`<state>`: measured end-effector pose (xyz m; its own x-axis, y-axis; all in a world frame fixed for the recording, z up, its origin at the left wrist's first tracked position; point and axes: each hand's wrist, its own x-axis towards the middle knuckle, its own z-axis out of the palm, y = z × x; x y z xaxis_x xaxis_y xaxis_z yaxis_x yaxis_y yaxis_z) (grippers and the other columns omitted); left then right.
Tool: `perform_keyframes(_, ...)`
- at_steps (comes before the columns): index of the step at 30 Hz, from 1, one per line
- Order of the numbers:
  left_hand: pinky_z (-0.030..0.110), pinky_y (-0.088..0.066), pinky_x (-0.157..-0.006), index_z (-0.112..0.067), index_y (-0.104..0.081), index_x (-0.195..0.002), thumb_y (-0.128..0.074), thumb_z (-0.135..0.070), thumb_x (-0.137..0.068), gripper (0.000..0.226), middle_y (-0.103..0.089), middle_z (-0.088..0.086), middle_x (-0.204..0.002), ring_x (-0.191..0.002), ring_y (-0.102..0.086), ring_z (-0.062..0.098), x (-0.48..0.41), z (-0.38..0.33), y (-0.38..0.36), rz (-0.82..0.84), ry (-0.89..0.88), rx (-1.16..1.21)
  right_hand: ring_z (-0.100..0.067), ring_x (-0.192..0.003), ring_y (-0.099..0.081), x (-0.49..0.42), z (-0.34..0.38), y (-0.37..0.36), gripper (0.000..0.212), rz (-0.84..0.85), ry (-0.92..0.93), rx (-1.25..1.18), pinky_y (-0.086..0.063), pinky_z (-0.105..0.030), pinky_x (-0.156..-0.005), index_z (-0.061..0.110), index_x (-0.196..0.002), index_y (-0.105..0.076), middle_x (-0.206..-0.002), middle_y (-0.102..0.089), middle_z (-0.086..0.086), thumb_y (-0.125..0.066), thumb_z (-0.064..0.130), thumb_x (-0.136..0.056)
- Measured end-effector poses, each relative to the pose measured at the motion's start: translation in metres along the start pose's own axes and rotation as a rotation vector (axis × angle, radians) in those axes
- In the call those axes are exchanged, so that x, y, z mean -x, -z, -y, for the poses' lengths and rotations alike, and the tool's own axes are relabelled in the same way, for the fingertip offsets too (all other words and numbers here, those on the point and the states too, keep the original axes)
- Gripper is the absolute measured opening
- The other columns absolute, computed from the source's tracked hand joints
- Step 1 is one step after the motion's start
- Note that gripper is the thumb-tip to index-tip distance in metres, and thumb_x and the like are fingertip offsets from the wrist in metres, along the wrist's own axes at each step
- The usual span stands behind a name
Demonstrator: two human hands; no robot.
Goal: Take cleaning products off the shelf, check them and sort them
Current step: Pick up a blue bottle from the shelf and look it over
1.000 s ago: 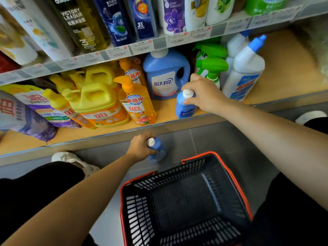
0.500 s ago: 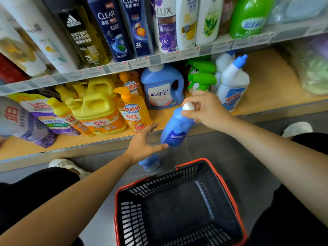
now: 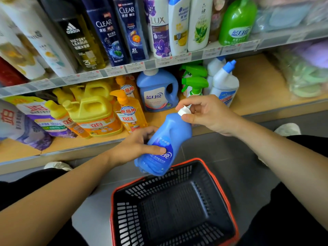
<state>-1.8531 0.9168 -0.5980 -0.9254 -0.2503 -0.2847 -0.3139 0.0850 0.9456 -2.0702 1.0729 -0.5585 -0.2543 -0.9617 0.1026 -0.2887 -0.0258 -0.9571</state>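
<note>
Over the red-rimmed basket (image 3: 220,189), a tilted blue bottle (image 3: 166,137) is gripped round its body by the left hand (image 3: 136,146) while the right hand (image 3: 207,114) pinches its white cap (image 3: 184,110) — behind, on the upper shelf (image 3: 88,75), labels read CLEAR (image 3: 106,32), LUX (image 3: 159,32) and adidas VICTORY LEAGUE (image 3: 79,41).

At upper left, "adidas VICTORY LEAGUE" and "3" are printed on a dark bottle (image 3: 78,39). "CLEAR" is read on a left navy bottle (image 3: 104,32) and a right navy bottle (image 3: 130,29); the latter is also marked "3X". "LUX" is borne by a white bottle (image 3: 159,27) at top centre. "蓝月亮" is shown on a green bottle (image 3: 237,22) at upper right and on a blue jug (image 3: 156,93) at centre. "立白" is printed on a yellow jug (image 3: 95,119) and "食品用" on an orange pump bottle (image 3: 128,112). Only "亮" is legible on the small blue bottle (image 3: 166,139).
</note>
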Motion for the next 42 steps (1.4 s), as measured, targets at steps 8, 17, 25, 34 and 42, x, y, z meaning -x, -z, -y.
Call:
perform_keyframes(8, 0.052, -0.056, -0.092, 0.003, -0.062, -0.120, -0.087, -0.029, -0.067, 0.066, -0.071, 0.024, -0.115, -0.100, -0.069, 0.027, -0.004, 0.002, -0.012, -0.043, -0.002, 0.006, -0.023, -0.075, -0.051, -0.004, -0.002, -0.005, 0.013, -0.127, -0.084, -0.156, -0.046, -0.029, -0.059, 0.013, -0.095, -0.071, -0.088, -0.061, -0.022, -0.068, 0.001, -0.091)
perform_keyframes(17, 0.048, -0.056, -0.082, -0.025, -0.067, -0.123, -0.070, -0.070, -0.061, 0.077, -0.075, -0.006, -0.107, -0.097, -0.070, 0.019, 0.000, 0.002, -0.017, -0.341, -0.125, -0.519, -0.013, -0.055, -0.056, -0.012, -0.015, -0.016, 0.007, -0.340, -0.241, -0.269, -0.053, -0.025, -0.053, 0.009, -0.094, -0.076, -0.076, -0.066, -0.017, -0.069, 0.010, -0.092)
perform_keyframes(25, 0.043, -0.062, -0.081, -0.010, -0.067, -0.114, -0.097, -0.030, -0.059, 0.066, -0.079, 0.005, -0.100, -0.092, -0.076, 0.020, 0.001, 0.002, -0.017, -0.311, -0.027, -0.104, -0.009, -0.070, -0.067, -0.009, -0.018, -0.018, 0.024, -0.298, -0.179, -0.430, -0.055, -0.021, -0.071, 0.012, -0.107, -0.072, -0.084, -0.077, 0.003, -0.061, -0.005, -0.093)
perform_keyframes(34, 0.041, -0.062, -0.081, 0.002, -0.068, -0.117, -0.082, -0.013, -0.074, 0.048, -0.075, 0.022, -0.108, -0.093, -0.074, 0.030, 0.005, -0.001, -0.025, -0.163, 0.036, 0.327, -0.012, -0.084, -0.072, -0.010, -0.015, -0.021, 0.020, -0.356, -0.195, -0.431, -0.056, -0.022, -0.071, 0.016, -0.097, -0.075, -0.091, -0.078, -0.002, -0.073, 0.000, -0.085)
perform_keyframes(42, 0.032, -0.060, -0.075, 0.000, -0.067, -0.117, -0.081, -0.013, -0.075, 0.045, -0.075, 0.018, -0.108, -0.093, -0.075, 0.026, 0.003, -0.005, -0.031, -0.219, -0.017, 0.472, -0.020, -0.081, -0.069, -0.007, -0.013, -0.032, 0.023, -0.283, -0.407, -0.471, -0.060, -0.038, -0.072, 0.016, -0.092, -0.076, -0.091, -0.074, -0.005, -0.064, 0.035, -0.095)
